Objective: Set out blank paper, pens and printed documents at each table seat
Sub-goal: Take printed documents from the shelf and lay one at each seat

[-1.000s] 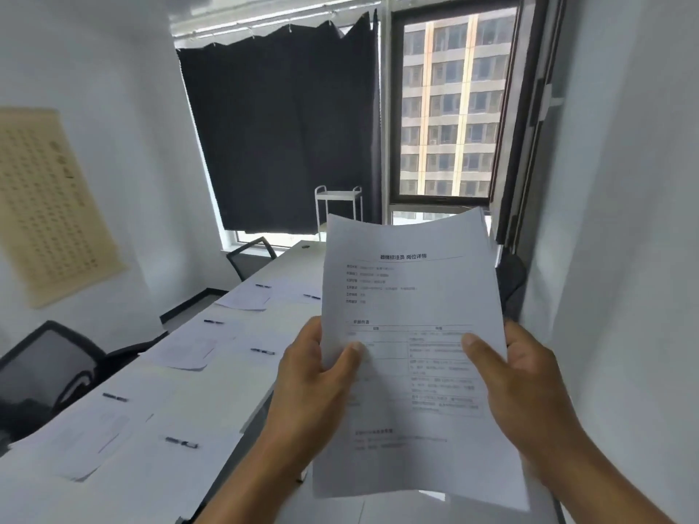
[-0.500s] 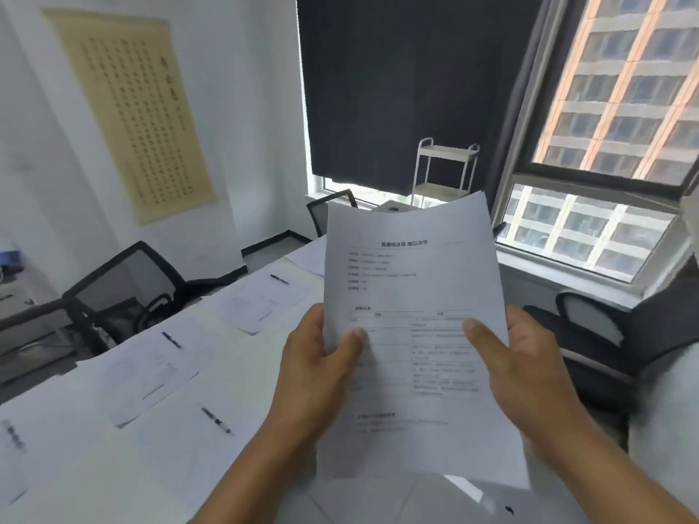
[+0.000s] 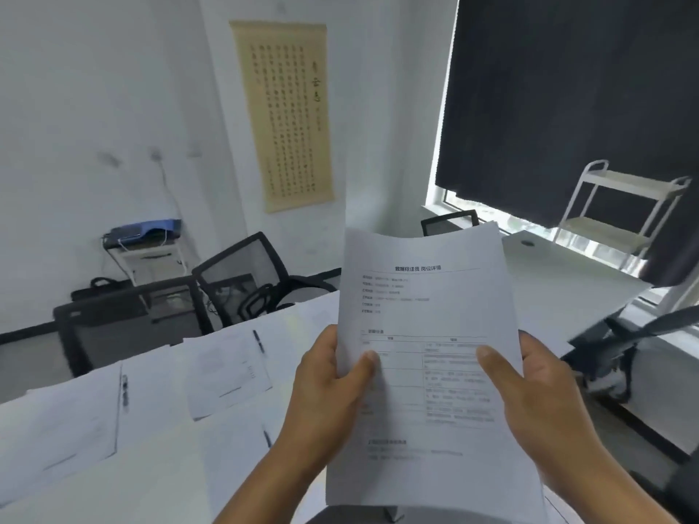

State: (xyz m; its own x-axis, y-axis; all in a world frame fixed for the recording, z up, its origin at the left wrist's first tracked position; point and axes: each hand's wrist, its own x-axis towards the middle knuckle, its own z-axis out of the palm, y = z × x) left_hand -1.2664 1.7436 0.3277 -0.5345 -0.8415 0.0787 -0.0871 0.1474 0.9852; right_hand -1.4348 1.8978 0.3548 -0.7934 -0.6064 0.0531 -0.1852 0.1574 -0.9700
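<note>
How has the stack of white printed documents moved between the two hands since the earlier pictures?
No. The white printed documents sit unchanged between the left hand and right hand; only the camera turned left, shifting the wall scroll.

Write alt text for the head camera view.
Both hands, left hand and right hand, hold up a printed document over a white table where papers and pens are laid out. Black mesh chairs and a calligraphy scroll are behind.
</note>
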